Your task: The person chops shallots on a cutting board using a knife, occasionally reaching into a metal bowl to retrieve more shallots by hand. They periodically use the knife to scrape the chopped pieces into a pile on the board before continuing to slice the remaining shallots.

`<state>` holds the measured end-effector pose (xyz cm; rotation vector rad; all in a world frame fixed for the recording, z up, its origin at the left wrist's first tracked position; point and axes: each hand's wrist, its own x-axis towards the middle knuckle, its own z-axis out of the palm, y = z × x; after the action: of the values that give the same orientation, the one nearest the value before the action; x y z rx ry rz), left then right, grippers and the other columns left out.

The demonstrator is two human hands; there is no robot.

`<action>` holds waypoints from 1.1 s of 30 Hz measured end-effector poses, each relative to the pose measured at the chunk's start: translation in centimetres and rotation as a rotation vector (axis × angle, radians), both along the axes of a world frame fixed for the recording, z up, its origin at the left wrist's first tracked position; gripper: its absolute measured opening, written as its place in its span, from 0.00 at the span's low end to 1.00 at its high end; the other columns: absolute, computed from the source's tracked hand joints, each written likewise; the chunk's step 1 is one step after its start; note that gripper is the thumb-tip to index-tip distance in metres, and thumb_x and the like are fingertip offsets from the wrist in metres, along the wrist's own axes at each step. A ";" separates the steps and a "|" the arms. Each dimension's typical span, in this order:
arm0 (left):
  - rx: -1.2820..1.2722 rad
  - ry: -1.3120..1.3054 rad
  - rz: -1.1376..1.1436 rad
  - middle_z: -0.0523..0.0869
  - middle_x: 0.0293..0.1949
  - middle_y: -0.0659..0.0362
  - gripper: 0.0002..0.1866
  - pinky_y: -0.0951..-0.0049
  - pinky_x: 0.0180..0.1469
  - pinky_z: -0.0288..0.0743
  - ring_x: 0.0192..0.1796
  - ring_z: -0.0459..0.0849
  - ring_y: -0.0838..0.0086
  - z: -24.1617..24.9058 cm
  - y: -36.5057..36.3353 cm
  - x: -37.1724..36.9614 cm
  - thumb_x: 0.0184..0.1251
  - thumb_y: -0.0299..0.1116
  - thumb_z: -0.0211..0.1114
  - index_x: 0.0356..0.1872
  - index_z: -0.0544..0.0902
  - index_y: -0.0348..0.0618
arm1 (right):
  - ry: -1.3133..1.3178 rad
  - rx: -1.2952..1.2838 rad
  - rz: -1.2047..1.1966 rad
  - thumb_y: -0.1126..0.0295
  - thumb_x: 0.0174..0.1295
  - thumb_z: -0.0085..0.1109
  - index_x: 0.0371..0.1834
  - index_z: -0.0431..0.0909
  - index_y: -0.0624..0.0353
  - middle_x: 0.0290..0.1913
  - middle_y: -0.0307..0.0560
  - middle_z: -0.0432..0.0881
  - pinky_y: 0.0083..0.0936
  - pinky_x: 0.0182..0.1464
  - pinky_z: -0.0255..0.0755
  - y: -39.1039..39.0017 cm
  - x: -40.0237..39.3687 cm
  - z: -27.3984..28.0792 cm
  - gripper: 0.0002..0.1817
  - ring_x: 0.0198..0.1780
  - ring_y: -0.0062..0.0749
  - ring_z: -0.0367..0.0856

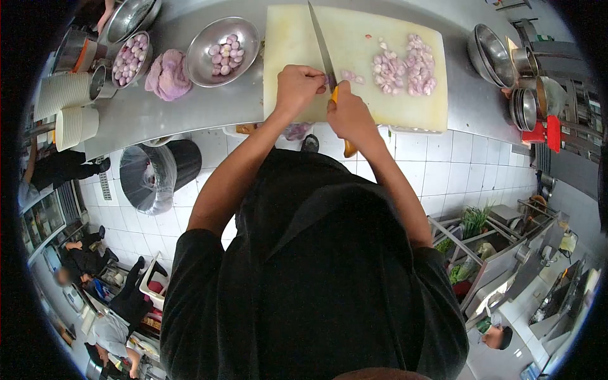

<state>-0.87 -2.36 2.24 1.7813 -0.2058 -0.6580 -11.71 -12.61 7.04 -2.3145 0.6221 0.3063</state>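
Right hand [347, 114] grips my knife [322, 47]; left hand [297, 87] pins a shallot on the board [297, 38] (sliced pile [405, 66] beside, bowl [206, 60] left).

long steel knife [320, 44], yellow handle, blade down on white cutting board [297, 31]

Knife [322, 47]: bright polished metal blade, glossy orange plastic handle in right hand [349, 115] | cutting board [405, 107] under both hands: matt pale plastic, faintly stained | counter [190, 104] left of left hand [297, 88]: brushed steel, dull sheen | bowl [206, 57]: shiny metal | rag [167, 76]: soft pink cloth
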 end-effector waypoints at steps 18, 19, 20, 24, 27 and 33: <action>-0.009 0.012 0.005 0.92 0.32 0.52 0.08 0.75 0.37 0.86 0.32 0.91 0.73 0.0 0.0 0.1 0.63 0.23 0.70 0.38 0.89 0.26 | -0.051 -0.075 0.021 0.69 0.66 0.54 0.51 0.63 0.72 0.37 0.77 0.83 0.58 0.50 0.77 0.5 0.6 -0.3 0.18 0.44 0.73 0.84; -0.003 0.006 0.005 0.92 0.32 0.52 0.08 0.75 0.37 0.86 0.32 0.91 0.73 0.2 0.0 0.2 0.63 0.23 0.70 0.38 0.89 0.26 | -0.030 -0.033 0.017 0.70 0.66 0.54 0.51 0.63 0.72 0.37 0.78 0.83 0.58 0.50 0.77 0.3 0.6 -0.1 0.18 0.44 0.72 0.85; -0.019 0.015 0.007 0.92 0.32 0.52 0.08 0.75 0.36 0.86 0.32 0.91 0.73 -0.1 0.1 0.3 0.63 0.23 0.70 0.38 0.89 0.26 | -0.008 0.011 0.013 0.70 0.66 0.53 0.50 0.63 0.72 0.37 0.78 0.83 0.58 0.50 0.77 0.0 0.4 0.3 0.18 0.44 0.72 0.85; -0.033 0.038 0.013 0.91 0.31 0.52 0.08 0.75 0.36 0.86 0.32 0.91 0.73 -0.6 0.0 0.3 0.63 0.24 0.70 0.38 0.89 0.25 | 0.192 0.171 -0.040 0.71 0.66 0.52 0.49 0.64 0.73 0.37 0.79 0.83 0.58 0.51 0.77 0.0 -0.1 5.2 0.16 0.45 0.71 0.85; -0.010 0.027 0.004 0.91 0.31 0.51 0.08 0.76 0.36 0.87 0.32 0.91 0.73 -0.1 0.0 0.3 0.63 0.23 0.70 0.38 0.89 0.25 | 0.077 0.116 -0.007 0.71 0.66 0.52 0.49 0.64 0.72 0.36 0.79 0.83 0.57 0.51 0.77 0.1 -0.8 3.5 0.16 0.45 0.71 0.85; -0.032 0.053 0.014 0.91 0.31 0.52 0.09 0.76 0.36 0.86 0.32 0.91 0.73 -0.6 0.0 0.4 0.63 0.24 0.71 0.38 0.89 0.26 | 0.039 0.054 0.001 0.71 0.66 0.52 0.49 0.64 0.72 0.35 0.78 0.83 0.58 0.51 0.77 0.3 -0.3 1.3 0.16 0.44 0.73 0.85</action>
<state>-0.47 -2.38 1.63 1.7309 -0.1667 -0.6869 -12.02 -12.30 8.37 -2.2621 0.6244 0.3647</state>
